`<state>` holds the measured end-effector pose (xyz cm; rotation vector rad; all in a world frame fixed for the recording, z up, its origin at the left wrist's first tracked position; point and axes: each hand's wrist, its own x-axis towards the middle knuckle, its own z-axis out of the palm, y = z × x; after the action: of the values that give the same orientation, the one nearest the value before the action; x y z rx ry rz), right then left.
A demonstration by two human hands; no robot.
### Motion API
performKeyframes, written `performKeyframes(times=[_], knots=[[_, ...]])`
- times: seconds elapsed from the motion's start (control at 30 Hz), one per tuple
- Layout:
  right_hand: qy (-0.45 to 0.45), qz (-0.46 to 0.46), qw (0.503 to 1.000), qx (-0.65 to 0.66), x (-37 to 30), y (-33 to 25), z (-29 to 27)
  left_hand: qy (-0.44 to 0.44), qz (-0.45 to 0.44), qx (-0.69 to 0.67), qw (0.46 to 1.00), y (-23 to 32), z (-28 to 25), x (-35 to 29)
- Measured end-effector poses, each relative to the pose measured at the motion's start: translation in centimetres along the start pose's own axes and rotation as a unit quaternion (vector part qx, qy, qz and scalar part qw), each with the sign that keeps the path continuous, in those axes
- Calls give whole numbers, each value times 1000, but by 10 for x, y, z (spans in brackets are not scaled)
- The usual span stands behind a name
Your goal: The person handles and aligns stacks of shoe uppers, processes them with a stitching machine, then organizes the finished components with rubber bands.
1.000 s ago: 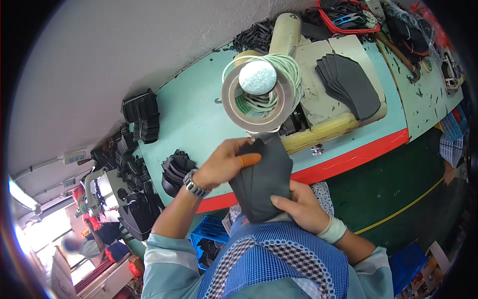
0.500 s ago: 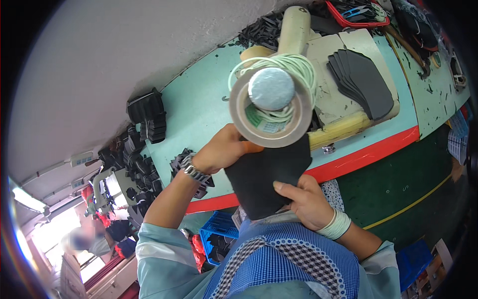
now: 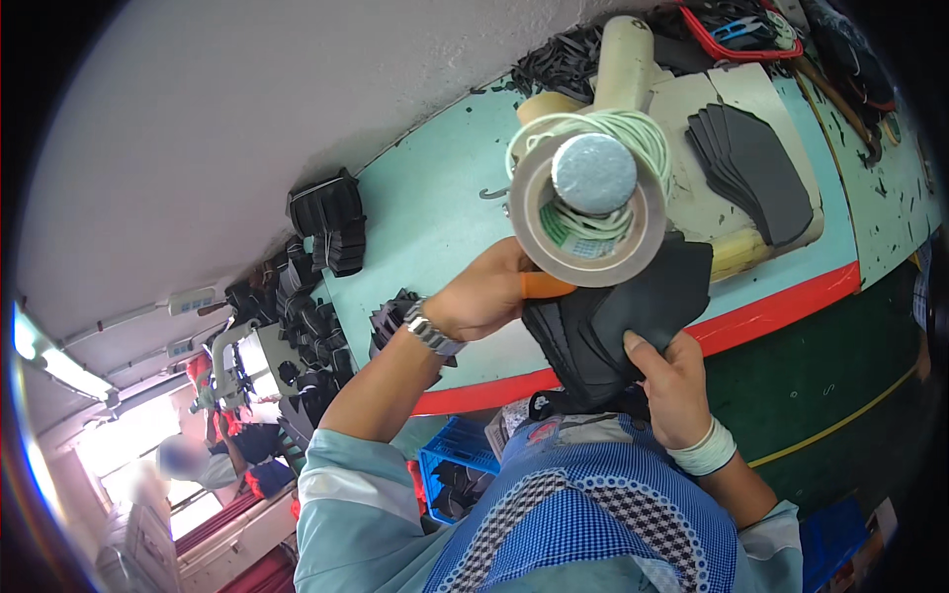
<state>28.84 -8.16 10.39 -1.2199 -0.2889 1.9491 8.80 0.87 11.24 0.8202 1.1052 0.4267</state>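
A fanned bunch of flat black cut pieces (image 3: pixel 643 301) is held over the table's front edge, just in front of a sewing machine. My right hand (image 3: pixel 675 381), with a white band at the wrist, grips the near right side of the bunch, thumb on top and fingers underneath. My left hand (image 3: pixel 489 296) pinches the left upper corner; an orange cover sits on one finger and its fingertips are partly hidden. Above the bunch, a roll of clear tape (image 3: pixel 534 232) and a coil of pale green cord (image 3: pixel 647 138) surround the machine's silver-topped post (image 3: pixel 594 173).
A fanned stack of dark grey pieces (image 3: pixel 756 173) lies on the machine bed at right. Bundles of black pieces (image 3: pixel 326 212) stand by the wall. At the back is a red basket (image 3: pixel 707 38) with tools. A blue crate (image 3: pixel 460 445) sits below the table at left.
The pieces have spread from what looked like one flat sheet into a fan with several edges showing. Both hands have shifted right in the picture, as has the whole scene.
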Motion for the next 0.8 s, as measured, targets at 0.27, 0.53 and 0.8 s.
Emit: performKeyframes(times=[0.27, 0.53, 0.8], knots=[[13, -12, 1000, 0, 0, 7, 5, 34, 19, 82, 996, -5, 5, 11], [-34, 26, 998, -55, -6, 7, 4, 50, -66, 68, 994, 11, 14, 2], [-65, 97, 993, 27, -6, 5, 8, 26, -139, -59, 988, 12, 9, -5]])
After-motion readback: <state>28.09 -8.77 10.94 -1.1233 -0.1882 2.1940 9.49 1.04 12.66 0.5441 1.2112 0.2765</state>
